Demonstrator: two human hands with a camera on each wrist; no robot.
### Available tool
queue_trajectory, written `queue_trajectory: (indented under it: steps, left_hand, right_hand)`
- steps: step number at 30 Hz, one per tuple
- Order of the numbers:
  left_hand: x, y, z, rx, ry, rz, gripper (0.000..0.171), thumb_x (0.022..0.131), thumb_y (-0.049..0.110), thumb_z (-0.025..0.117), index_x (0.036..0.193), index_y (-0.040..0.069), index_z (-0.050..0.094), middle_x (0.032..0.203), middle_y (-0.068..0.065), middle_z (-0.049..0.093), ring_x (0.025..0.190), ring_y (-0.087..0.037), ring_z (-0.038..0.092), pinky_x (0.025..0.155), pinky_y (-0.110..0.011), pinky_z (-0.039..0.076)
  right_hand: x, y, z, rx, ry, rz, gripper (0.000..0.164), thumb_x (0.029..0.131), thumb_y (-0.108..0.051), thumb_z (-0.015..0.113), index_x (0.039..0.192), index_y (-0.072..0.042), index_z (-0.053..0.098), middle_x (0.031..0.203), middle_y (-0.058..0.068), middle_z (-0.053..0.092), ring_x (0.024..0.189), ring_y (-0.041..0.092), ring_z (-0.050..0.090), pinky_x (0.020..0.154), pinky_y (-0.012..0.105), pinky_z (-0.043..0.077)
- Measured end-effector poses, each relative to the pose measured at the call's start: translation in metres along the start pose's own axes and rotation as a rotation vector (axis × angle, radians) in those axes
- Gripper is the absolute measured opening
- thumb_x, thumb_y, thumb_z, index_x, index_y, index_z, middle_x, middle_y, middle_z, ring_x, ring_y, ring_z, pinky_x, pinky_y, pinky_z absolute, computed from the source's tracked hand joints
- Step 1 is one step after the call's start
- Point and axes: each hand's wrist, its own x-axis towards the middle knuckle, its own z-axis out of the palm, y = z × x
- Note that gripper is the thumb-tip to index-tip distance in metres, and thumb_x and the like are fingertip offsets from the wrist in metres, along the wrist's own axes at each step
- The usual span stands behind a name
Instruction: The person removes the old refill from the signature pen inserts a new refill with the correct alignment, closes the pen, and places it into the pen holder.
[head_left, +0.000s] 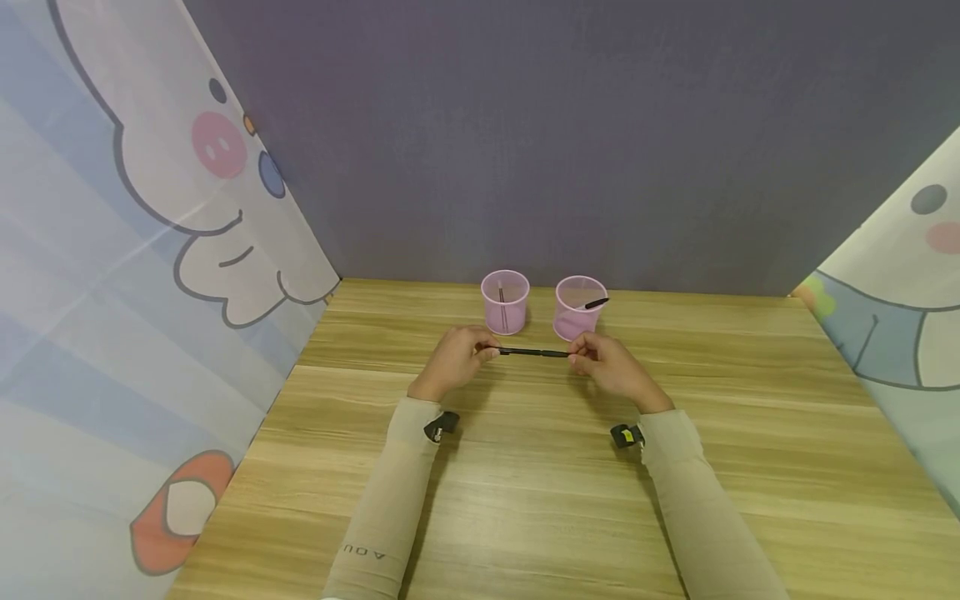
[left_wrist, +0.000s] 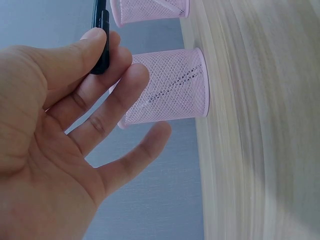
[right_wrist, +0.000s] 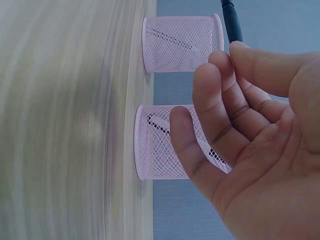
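A black pen [head_left: 534,352] is stretched sideways between both hands, in front of two pink mesh pen cups. My left hand [head_left: 459,358] pinches its left end, the one with the clip, between thumb and fingertips. At the other end, the thumb and fingers of my right hand [head_left: 609,367] pinch the pen too. Behind the left hand stands the left cup [head_left: 495,315], with a thin dark stick-like item leaning inside. The right cup [head_left: 564,321] holds a pen [head_left: 596,303] whose black end sticks out over the rim. In both wrist views the remaining fingers spread loosely.
The cups stand on a wood-grain table [head_left: 525,500] near its back edge, close to a dark grey panel [head_left: 562,150]. Cartoon-printed curtains [head_left: 90,317] hang at the left and right sides. A small black device [head_left: 441,426] is strapped at each wrist.
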Motion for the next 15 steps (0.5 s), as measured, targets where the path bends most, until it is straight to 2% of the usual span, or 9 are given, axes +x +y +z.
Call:
queue_trajectory:
  steps: [15]
  left_hand:
    - [0.0001, -0.0005, 0.0002, -0.010, -0.003, -0.006, 0.008, 0.094, 0.016, 0.073, 0.097, 0.010, 0.078, 0.090, -0.001, 0.074, 0.080, -0.014, 0.064, 0.076, -0.031, 0.054]
  right_hand:
    - [0.0011, 0.0029, 0.0013, -0.006, 0.013, 0.006, 0.007, 0.098, -0.004, 0.065, 0.104, -0.001, 0.064, 0.092, 0.013, 0.067, 0.084, 0.019, 0.059, 0.074, 0.027, 0.050]
